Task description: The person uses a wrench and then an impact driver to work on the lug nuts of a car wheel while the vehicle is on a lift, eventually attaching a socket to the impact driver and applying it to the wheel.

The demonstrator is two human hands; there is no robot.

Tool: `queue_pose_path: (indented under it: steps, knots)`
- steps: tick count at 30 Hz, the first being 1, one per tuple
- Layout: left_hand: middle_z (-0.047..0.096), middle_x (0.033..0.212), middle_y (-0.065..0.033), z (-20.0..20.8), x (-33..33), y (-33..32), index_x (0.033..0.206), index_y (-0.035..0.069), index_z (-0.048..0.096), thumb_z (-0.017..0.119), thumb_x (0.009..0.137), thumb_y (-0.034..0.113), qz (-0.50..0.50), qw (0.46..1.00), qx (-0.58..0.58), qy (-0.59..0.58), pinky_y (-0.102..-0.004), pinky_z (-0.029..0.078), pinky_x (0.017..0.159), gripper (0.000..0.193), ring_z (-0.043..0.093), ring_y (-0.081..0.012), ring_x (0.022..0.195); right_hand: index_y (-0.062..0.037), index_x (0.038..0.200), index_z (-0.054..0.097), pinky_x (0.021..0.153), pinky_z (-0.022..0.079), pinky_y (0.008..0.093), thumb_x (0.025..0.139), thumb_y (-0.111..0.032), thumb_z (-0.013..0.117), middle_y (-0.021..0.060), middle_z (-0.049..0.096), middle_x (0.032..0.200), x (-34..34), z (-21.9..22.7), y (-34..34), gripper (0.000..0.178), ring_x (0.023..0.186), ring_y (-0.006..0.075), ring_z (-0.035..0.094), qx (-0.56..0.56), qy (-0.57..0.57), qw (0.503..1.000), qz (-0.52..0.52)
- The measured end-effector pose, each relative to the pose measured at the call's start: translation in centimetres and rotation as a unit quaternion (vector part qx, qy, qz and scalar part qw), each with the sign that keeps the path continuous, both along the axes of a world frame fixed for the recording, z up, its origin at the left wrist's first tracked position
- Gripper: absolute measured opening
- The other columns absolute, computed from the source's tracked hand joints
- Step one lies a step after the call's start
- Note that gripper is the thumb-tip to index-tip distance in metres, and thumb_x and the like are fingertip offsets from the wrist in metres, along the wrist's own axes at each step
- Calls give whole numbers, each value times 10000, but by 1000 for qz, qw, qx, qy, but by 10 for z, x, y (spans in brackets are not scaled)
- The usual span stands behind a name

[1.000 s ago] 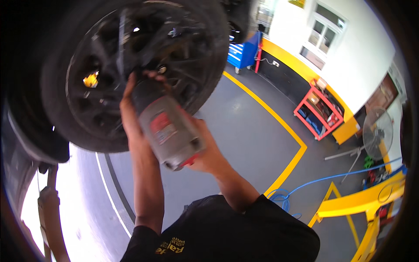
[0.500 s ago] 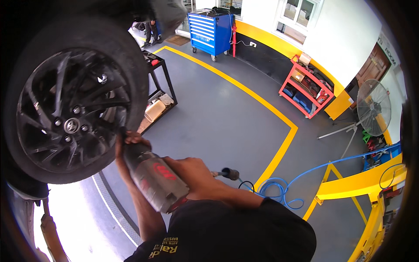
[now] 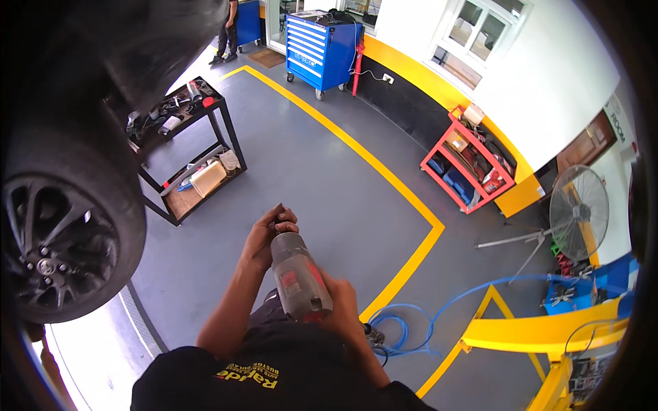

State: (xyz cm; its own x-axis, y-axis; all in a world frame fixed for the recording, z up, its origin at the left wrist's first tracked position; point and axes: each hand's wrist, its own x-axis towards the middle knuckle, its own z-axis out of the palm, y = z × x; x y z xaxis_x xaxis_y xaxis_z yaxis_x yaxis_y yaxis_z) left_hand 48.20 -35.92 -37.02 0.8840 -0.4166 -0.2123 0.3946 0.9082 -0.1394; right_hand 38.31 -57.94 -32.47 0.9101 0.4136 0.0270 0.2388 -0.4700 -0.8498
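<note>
A grey-and-red impact wrench point(image 3: 296, 274) is held in front of my body, its nose facing away from me. My right hand point(image 3: 340, 301) grips it from the right; the handle is mostly hidden below the tool's body. My left hand point(image 3: 266, 236) has its fingers curled around the front end, covering the nose, so any socket there cannot be made out. To the left, apart from the tool, is a car wheel point(image 3: 86, 243) with black spokes and lug nuts around its centre cap.
A black tool cart point(image 3: 229, 133) stands beyond the wheel. Farther off are a blue tool chest point(image 3: 322, 51), a red cart point(image 3: 473, 161) and a standing fan point(image 3: 580, 212). A blue air hose point(image 3: 432, 329) coils on the floor near a yellow lift arm point(image 3: 521, 333). Another person point(image 3: 228, 34) stands at the back.
Both hands and the impact wrench have moved right, away from the wheel. My view has turned right, so the wheel sits farther left and more of the black cart shows.
</note>
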Motion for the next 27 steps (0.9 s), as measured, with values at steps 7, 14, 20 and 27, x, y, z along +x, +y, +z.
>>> queue_pose_path:
  steps: [7, 14, 20, 27]
  knots:
    - [510, 747, 2, -35, 207, -14, 915, 76, 543, 619, 1041, 170, 3, 999, 42, 25, -230, 468, 569, 175, 462, -89, 580, -90, 1332, 635, 736, 574, 417, 570, -241, 914, 199, 730, 908, 179, -6, -24, 825, 877, 427, 711, -10, -27, 1000, -13]
    - [491, 612, 33, -8, 422, 71, 780, 162, 530, 745, 957, 260, 225, 895, 365, 127, -227, 439, 483, 296, 482, -91, 524, -89, 1303, 660, 754, 578, 405, 591, -142, 891, 185, 737, 892, 351, 26, -55, 750, 864, 393, 738, -40, -53, 993, -95]
    - [548, 724, 1, -22, 532, 58, 918, 140, 569, 767, 945, 248, 133, 883, 443, 78, -249, 422, 487, 226, 474, -107, 547, -41, 1069, 721, 761, 561, 392, 672, 24, 729, 172, 749, 879, 511, -32, -111, 402, 875, 381, 745, -30, -50, 969, -238]
    - [591, 795, -28, -77, 699, 37, 1002, 93, 617, 743, 954, 202, 86, 876, 453, 143, -292, 498, 560, 173, 561, -140, 631, -7, 980, 727, 772, 561, 420, 688, -10, 753, 208, 740, 854, 696, -92, -153, 293, 897, 402, 741, -125, -31, 945, -301]
